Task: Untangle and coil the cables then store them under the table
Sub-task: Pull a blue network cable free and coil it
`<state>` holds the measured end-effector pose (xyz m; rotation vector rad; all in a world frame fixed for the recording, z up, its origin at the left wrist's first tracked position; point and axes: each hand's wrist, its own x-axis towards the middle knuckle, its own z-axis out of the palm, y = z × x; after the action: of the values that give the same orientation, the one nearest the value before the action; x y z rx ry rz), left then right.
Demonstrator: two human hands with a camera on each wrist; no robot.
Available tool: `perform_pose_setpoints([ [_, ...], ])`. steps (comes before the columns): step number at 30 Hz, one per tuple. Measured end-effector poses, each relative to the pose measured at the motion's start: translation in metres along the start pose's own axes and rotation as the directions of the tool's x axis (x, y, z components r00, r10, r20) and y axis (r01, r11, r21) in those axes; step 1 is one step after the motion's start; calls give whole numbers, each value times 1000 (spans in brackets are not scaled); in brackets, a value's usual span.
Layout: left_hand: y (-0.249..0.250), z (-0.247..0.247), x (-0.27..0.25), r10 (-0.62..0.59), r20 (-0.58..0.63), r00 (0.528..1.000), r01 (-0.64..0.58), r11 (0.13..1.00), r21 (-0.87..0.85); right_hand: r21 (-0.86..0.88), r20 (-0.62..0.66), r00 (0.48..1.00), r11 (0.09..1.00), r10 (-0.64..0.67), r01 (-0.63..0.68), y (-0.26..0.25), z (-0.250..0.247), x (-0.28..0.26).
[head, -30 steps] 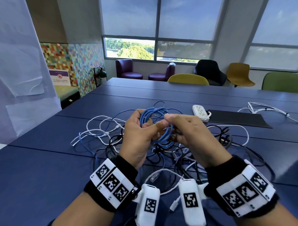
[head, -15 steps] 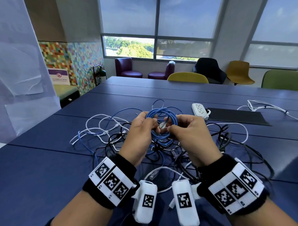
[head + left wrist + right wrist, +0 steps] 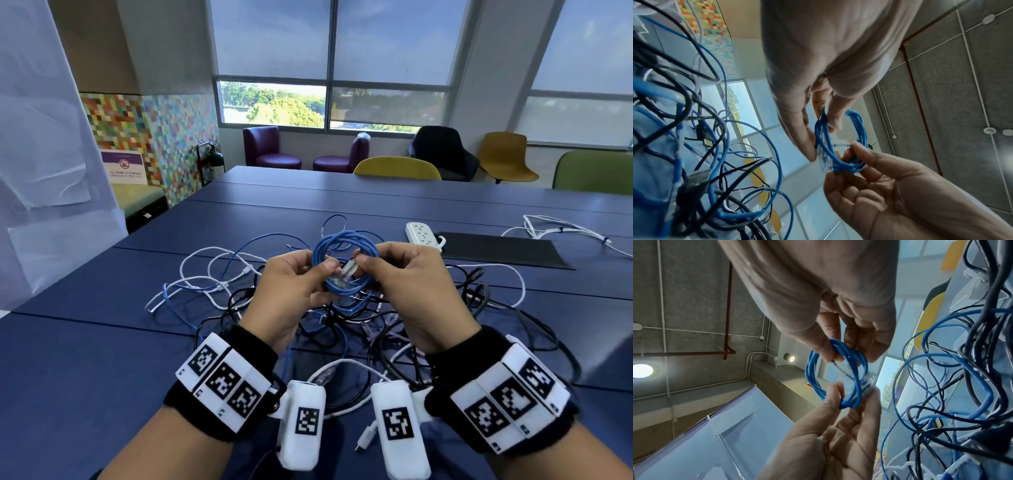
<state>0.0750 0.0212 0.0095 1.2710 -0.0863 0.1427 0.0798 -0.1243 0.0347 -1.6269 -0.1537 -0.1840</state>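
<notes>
Progress early: one blue cable coil nearly finished, rest of tangle untouched.

Blue cable is wound into a small ring held up just above the cable pile on the worktop; its clear plug end lies across the ring, so judging by that, the tail is being tucked or secured. Left hand pinches the ring's left side, thumb and fingers curled round the strands. Right hand pinches the clear plug and the ring's right side, fingertips closed on it. Pile under the coil: black, white and more blue cables, all interlaced, none coiled. Beyond the pile, a white power strip and another loose white cable. Nothing seen stored under the worktop yet; most of the work is left.
</notes>
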Motion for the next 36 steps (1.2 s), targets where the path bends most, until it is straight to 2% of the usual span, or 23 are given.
perform_pose_setpoints([
  [7, 3, 0, 1, 22, -35, 999, -20, 998, 53, 155, 97, 994, 986, 46, -61, -3, -1, 1],
  [14, 2, 0, 0, -36, 13, 999, 37, 998, -51, 211, 156, 987, 975, 39, -71, -7, -5, 0],
  [24, 7, -3, 1, -87, 15, 996, 89, 985, -149, 399, 209, 968, 892, 137, -212, -14, -10, 3],
  [26, 7, -3, 3, -77, -24, 997, 74, 988, -134, 341, 247, 964, 921, 103, -186, -15, -11, 1],
  [29, 8, -5, 3, -54, -86, 995, 44, 993, -106, 113, 266, 964, 992, 23, -55, -13, -9, -2],
  [31, 10, -5, 3, -39, -122, 992, 25, 994, -111, -4, 242, 969, 999, -43, 46, -11, -7, -3],
  [33, 14, -5, 2, -29, -153, 988, 8, 991, -134, -40, 206, 975, 995, -82, 92, -10, -8, -3],
  [36, 21, -8, -4, -2, -171, 985, -17, 994, -112, -17, 186, 979, 996, -84, 89, -10, -8, -5],
])
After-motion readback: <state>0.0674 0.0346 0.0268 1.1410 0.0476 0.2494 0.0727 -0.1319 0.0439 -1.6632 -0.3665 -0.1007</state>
